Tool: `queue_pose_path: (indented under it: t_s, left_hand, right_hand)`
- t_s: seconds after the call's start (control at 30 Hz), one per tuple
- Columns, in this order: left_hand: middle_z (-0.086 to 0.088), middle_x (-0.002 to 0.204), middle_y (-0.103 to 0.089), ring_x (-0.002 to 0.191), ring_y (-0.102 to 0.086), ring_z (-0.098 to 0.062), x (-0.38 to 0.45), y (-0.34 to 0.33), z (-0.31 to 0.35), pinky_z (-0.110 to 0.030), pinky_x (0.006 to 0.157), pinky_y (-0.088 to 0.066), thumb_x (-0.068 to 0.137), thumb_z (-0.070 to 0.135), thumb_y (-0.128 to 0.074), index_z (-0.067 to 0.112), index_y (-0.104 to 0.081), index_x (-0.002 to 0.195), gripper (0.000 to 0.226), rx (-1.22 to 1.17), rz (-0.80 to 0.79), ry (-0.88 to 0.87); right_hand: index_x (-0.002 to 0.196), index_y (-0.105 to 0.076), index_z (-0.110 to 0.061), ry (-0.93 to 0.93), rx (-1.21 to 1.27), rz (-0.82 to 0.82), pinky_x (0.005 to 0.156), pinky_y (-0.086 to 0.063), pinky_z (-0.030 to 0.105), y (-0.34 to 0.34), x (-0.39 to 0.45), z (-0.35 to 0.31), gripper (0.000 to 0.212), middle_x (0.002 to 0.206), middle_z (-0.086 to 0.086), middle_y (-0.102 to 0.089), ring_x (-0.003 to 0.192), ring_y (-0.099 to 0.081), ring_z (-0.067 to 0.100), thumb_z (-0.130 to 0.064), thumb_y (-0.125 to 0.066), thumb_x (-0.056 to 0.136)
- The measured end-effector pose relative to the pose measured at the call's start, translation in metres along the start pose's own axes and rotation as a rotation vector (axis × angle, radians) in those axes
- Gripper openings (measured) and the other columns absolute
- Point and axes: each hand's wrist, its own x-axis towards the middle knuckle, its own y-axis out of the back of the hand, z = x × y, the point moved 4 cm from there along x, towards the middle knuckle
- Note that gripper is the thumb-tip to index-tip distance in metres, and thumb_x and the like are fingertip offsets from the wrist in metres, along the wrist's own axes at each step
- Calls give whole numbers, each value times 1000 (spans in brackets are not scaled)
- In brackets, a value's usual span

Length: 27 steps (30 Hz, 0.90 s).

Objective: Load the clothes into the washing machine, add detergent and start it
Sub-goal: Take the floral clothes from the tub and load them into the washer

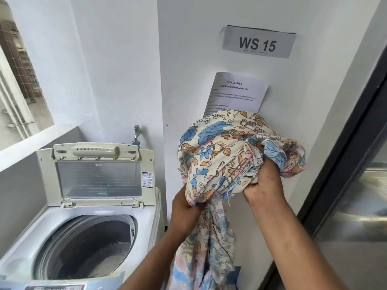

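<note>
Right, both hands are clenched on the bunched cream floral cotton cloth (222,155): left hand (184,208) closed on its lower edge, right hand (266,181) closed into the upper wad. It's held up by the wall at 2 o'clock from the white top-load washing machine (83,243), whose lid (98,174) is up. A tail hangs below, so I'd gather it before swinging over the drum (88,248) at 8 o'clock.
</note>
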Motion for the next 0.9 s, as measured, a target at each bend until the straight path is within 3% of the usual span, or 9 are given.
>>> queue_pose_path:
  t_s: [0.1, 0.17, 0.37, 0.47, 0.57, 0.63, 0.77, 0.83, 0.9]
  left_hand:
    - [4, 121, -78, 118, -73, -19, 7, 5, 17, -49, 101, -59, 83, 11, -65, 22, -73, 128, 47, -183, 35, 0]
    - [-6, 123, -78, 118, -72, -29, 13, 8, 27, -58, 101, -57, 87, 4, -61, 18, -71, 131, 48, -314, 72, 19]
    - [-20, 123, -75, 119, -69, -45, 36, 10, 60, -67, 103, -52, 92, -1, -62, 12, -73, 126, 38, -584, 169, 105]
    - [-18, 121, -76, 119, -69, -44, 43, 13, 80, -61, 103, -55, 96, -5, -58, 13, -75, 116, 32, -631, 201, 118]
    - [-15, 119, -77, 117, -71, -40, 50, 16, 98, -53, 99, -59, 94, -8, -59, 16, -77, 104, 32, -639, 213, 100]
    - [-11, 117, -79, 114, -73, -37, 55, 17, 105, -50, 95, -61, 93, -10, -60, 16, -77, 101, 33, -639, 207, 90]
    - [2, 102, -81, 100, -78, -26, 57, 6, 114, -52, 90, -64, 92, -14, -61, 15, -75, 107, 36, -483, 136, 31]
    - [1, 103, -81, 101, -78, -24, 56, -2, 120, -52, 91, -63, 89, -9, -67, 17, -75, 108, 33, -384, 62, -15]
    - [-3, 106, -81, 102, -78, -23, 57, -10, 130, -53, 92, -63, 81, -2, -74, 20, -75, 109, 35, -284, -27, -72]
  right_hand:
    - [144, -60, -11, -30, 6, -37, 108, -50, 56, 9, -8, 1, 46, 136, 14, -69, 123, -67, 36, -28, -65, 101]
    - [139, -64, -11, -60, -23, 2, 102, -56, 53, 16, -17, 5, 39, 131, 13, -72, 118, -70, 32, -29, -55, 105]
    - [116, -75, -20, -196, -156, 208, 84, -64, 45, 44, -43, 27, 34, 109, 6, -81, 95, -78, 27, -46, -66, 95]
    - [117, -71, -15, -224, -321, 340, 78, -63, 44, 67, -48, 34, 49, 106, 13, -79, 95, -74, 30, -50, -79, 84]
    - [145, -42, -9, -16, -665, 531, 92, -57, 47, 91, -48, 23, 99, 135, 21, -61, 111, -68, 34, -40, -94, 66]
    - [160, -22, -25, 202, -958, 413, 103, -52, 50, 89, -47, 11, 116, 153, 16, -43, 134, -52, 31, -32, -88, 64]
    - [162, -9, -47, 486, -1162, -202, 111, -49, 51, 40, -57, 11, 120, 162, -9, -27, 147, -41, 16, -28, -83, 70]
    - [163, 7, -44, 541, -1402, -219, 117, -41, 52, 23, -61, 18, 139, 164, -3, -20, 152, -29, 22, -57, -89, 62]
    - [163, 13, -37, 522, -1518, -82, 116, -39, 50, 16, -60, 23, 156, 164, 9, -21, 150, -26, 28, -74, -88, 51]
